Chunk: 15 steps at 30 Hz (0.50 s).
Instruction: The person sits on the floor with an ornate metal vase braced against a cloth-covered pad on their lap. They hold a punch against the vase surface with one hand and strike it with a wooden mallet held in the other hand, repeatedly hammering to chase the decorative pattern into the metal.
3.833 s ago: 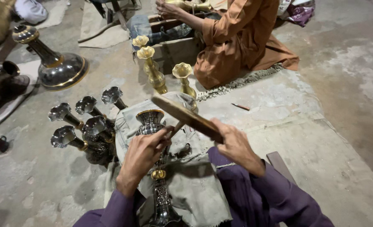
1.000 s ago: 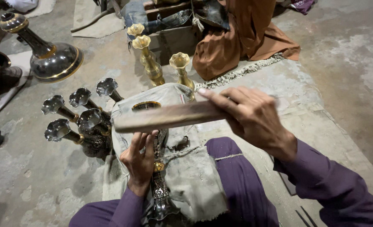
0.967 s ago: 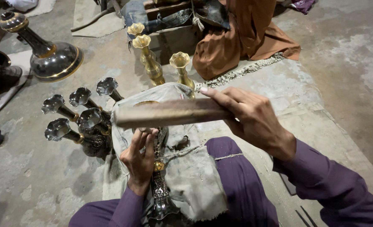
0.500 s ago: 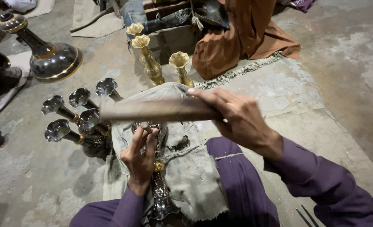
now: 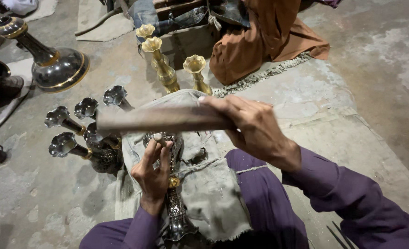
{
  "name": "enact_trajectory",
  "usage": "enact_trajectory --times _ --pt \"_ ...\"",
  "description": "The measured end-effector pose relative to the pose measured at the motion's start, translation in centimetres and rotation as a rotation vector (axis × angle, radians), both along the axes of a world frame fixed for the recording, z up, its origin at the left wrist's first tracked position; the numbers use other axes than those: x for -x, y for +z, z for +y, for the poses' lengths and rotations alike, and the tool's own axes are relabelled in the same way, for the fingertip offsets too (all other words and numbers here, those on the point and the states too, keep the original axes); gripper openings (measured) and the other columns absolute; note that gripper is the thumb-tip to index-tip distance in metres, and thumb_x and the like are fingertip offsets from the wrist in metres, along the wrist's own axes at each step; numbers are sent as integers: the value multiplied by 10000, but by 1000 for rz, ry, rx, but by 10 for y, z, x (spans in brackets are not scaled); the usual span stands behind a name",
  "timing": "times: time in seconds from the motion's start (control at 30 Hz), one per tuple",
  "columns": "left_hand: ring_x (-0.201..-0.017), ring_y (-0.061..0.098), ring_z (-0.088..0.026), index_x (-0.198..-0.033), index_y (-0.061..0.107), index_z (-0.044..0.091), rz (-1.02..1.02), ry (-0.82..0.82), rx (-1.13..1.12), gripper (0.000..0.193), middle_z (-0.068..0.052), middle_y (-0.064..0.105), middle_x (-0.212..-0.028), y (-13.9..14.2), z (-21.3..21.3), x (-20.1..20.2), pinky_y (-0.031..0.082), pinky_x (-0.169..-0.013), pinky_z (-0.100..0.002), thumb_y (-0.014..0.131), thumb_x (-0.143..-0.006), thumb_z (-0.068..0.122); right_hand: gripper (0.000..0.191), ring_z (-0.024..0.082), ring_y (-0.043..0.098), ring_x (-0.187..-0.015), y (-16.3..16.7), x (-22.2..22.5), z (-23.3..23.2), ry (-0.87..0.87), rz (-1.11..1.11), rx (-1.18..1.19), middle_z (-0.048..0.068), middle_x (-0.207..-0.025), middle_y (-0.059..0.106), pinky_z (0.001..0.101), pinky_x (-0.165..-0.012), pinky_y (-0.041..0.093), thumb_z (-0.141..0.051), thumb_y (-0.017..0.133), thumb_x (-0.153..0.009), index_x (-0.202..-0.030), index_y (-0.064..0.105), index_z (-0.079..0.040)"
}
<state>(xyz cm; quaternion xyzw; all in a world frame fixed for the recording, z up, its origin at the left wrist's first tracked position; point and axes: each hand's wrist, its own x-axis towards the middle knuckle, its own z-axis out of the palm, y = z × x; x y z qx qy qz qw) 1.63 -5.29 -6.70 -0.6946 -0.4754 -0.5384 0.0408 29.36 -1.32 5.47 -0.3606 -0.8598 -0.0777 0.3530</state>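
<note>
My right hand [image 5: 253,127] grips a flat wooden paddle [image 5: 160,120] held level and blurred above my lap. Below it, my left hand [image 5: 153,168] pinches a small metal punch [image 5: 158,137] upright against a dark engraved metal vase [image 5: 174,184]. The vase lies lengthwise on a grey cloth [image 5: 213,193] spread over my purple-trousered legs, its mouth pointing away from me.
Several dark silver-rimmed vases [image 5: 82,131] lie clustered at my left. Three brass vases [image 5: 163,69] stand beyond the cloth. A large dark round-bellied vase [image 5: 52,64] stands far left. A person in orange clothing [image 5: 264,37] sits opposite on the concrete floor.
The wooden paddle has swung down from its raised position towards the punch in my left hand. My left hand stays on the vase.
</note>
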Motion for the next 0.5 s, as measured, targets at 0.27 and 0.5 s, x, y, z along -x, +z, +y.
enact_trajectory --times 0.27,0.5 --pt "-874 798 -171 -1340 583 78 27 20 52 399 -123 794 -1041 -7 2 6 629 -651 -263 749 -978 93 449 145 683 -862 -2 6 -2 184 246 163 33 -1068 687 311 -777 593 -206 581 -1065 -1498 469 -246" --pt "-941 790 -195 -1360 570 73 21 4 30 430 -127 780 -1057 6 -3 0 640 -726 -288 753 -970 77 445 176 665 -739 1 13 -5 10 96 102 43 -994 710 331 -631 562 -189 656 -1000 -1428 567 -270"
